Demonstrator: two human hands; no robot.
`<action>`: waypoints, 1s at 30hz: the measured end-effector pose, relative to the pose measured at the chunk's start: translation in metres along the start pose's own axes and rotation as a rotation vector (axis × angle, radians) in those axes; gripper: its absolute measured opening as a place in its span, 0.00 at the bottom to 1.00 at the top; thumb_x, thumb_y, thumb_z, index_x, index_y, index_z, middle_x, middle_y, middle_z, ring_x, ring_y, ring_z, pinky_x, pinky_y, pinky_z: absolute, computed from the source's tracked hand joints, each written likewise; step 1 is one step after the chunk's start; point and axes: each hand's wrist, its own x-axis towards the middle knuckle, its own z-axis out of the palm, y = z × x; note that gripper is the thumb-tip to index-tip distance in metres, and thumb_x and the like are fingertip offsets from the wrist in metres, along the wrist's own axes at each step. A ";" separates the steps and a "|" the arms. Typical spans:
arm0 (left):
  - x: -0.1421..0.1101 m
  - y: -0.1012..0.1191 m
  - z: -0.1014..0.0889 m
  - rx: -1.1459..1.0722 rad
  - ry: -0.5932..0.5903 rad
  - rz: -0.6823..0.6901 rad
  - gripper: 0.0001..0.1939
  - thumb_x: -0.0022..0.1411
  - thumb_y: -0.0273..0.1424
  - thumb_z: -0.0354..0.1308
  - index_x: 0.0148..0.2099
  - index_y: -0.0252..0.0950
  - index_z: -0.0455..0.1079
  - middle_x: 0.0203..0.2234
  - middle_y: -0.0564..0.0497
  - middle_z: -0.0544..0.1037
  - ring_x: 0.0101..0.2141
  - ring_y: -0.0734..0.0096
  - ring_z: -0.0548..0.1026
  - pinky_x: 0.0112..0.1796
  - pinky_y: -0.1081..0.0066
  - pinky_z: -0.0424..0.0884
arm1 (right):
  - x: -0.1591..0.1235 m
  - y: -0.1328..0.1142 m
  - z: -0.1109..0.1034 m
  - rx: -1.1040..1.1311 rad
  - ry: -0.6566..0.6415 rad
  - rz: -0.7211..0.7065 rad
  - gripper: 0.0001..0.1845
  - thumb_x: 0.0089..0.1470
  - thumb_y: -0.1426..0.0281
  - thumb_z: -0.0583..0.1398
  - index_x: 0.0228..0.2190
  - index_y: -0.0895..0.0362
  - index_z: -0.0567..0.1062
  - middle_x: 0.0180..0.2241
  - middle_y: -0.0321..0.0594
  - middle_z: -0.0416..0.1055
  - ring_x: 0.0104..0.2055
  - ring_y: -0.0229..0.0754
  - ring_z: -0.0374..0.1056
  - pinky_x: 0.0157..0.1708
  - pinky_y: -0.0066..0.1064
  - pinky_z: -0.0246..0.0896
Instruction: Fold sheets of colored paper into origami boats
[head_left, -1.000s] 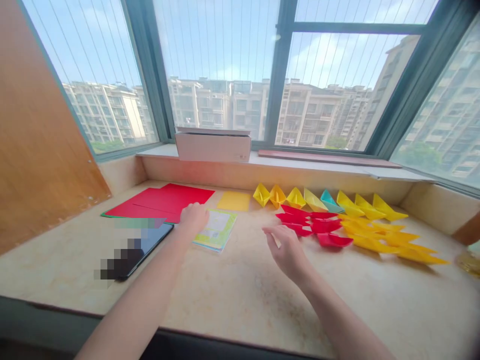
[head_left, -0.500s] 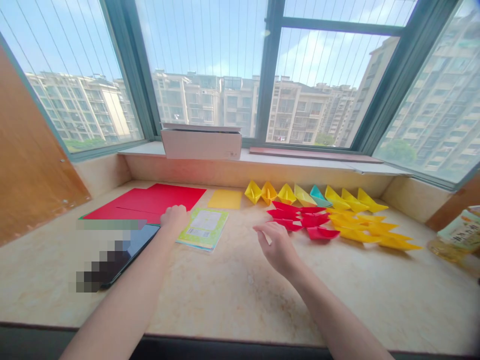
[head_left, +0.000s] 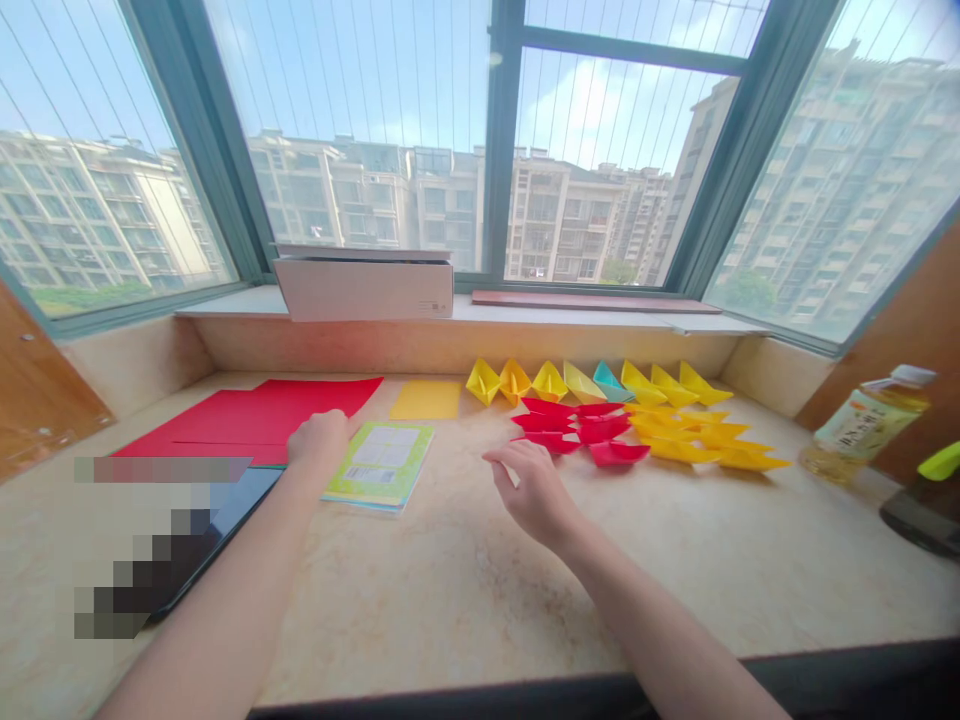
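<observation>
On the head camera, the only view I have, my left hand (head_left: 319,440) lies over the near right corner of the red paper (head_left: 225,410), at the left of the pale tabletop (head_left: 450,620). Its back is toward me and its fingers are bent under, so I cannot tell how far they part or whether they pinch a sheet. A dark phone (head_left: 232,520) lies near that forearm, partly covered by a blocky blur (I can make nothing out beneath it). Just right of the hand I have a green-edged packet (head_left: 379,465), and beyond that a flat yellow sheet (head_left: 425,399).

My right hand (head_left: 532,492) is out over the middle, fingers loosely curved with a gap between thumb and forefinger, and I see nothing in its grasp. Nearest to it are the folded red boats (head_left: 619,454); a group of yellow boats (head_left: 679,450) sits to their right. Behind them I count a back row (head_left: 549,382) of eight, mostly yellow, one of them teal. Far to my right a bottle (head_left: 870,425) of amber liquid leans in the picture, and a white box (head_left: 365,290) rests on the window ledge (head_left: 577,313).
</observation>
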 end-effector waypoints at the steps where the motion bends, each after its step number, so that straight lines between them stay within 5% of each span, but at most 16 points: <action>1: -0.001 0.002 -0.004 0.014 0.018 0.002 0.18 0.64 0.38 0.52 0.39 0.29 0.76 0.34 0.27 0.79 0.38 0.40 0.78 0.34 0.58 0.70 | 0.000 0.000 0.000 0.000 0.003 0.002 0.11 0.58 0.78 0.59 0.38 0.54 0.80 0.36 0.41 0.79 0.40 0.46 0.73 0.44 0.40 0.63; 7: -0.014 0.024 -0.032 0.076 0.261 0.023 0.22 0.72 0.36 0.38 0.45 0.32 0.72 0.40 0.35 0.79 0.43 0.48 0.76 0.34 0.63 0.67 | 0.000 0.000 0.000 0.012 0.008 0.019 0.11 0.58 0.77 0.59 0.38 0.54 0.80 0.36 0.42 0.79 0.40 0.46 0.73 0.44 0.40 0.64; 11: -0.030 0.042 -0.046 0.062 0.500 0.076 0.23 0.73 0.41 0.37 0.44 0.35 0.71 0.39 0.41 0.79 0.33 0.57 0.76 0.29 0.67 0.61 | 0.001 0.000 0.000 0.076 0.021 0.082 0.11 0.59 0.75 0.58 0.39 0.54 0.80 0.37 0.43 0.80 0.40 0.47 0.74 0.45 0.42 0.65; 17: -0.057 0.056 -0.057 -0.037 0.653 0.299 0.23 0.73 0.41 0.40 0.46 0.35 0.73 0.32 0.44 0.80 0.28 0.61 0.76 0.26 0.68 0.58 | 0.006 0.003 0.001 0.339 0.030 0.257 0.16 0.63 0.64 0.56 0.49 0.55 0.77 0.44 0.47 0.79 0.46 0.49 0.75 0.47 0.43 0.69; 23: -0.088 0.066 -0.065 -0.174 0.956 0.891 0.09 0.67 0.29 0.57 0.49 0.37 0.71 0.32 0.48 0.82 0.30 0.66 0.79 0.34 0.71 0.69 | 0.015 0.000 -0.007 0.944 -0.015 0.473 0.30 0.65 0.49 0.48 0.59 0.51 0.67 0.57 0.51 0.70 0.55 0.50 0.71 0.49 0.47 0.68; 26: -0.105 0.076 -0.070 -0.242 0.920 1.163 0.14 0.62 0.24 0.61 0.50 0.36 0.70 0.40 0.45 0.83 0.36 0.64 0.80 0.43 0.66 0.72 | 0.017 -0.004 -0.014 1.110 -0.035 0.436 0.32 0.66 0.47 0.40 0.59 0.48 0.65 0.62 0.46 0.65 0.60 0.50 0.66 0.49 0.47 0.68; 30: -0.127 0.094 -0.074 -0.269 0.870 1.401 0.11 0.61 0.23 0.62 0.47 0.34 0.71 0.42 0.44 0.83 0.33 0.65 0.80 0.38 0.64 0.74 | 0.019 -0.012 -0.022 1.227 -0.031 0.439 0.30 0.66 0.49 0.41 0.57 0.50 0.67 0.56 0.46 0.71 0.57 0.51 0.68 0.45 0.44 0.70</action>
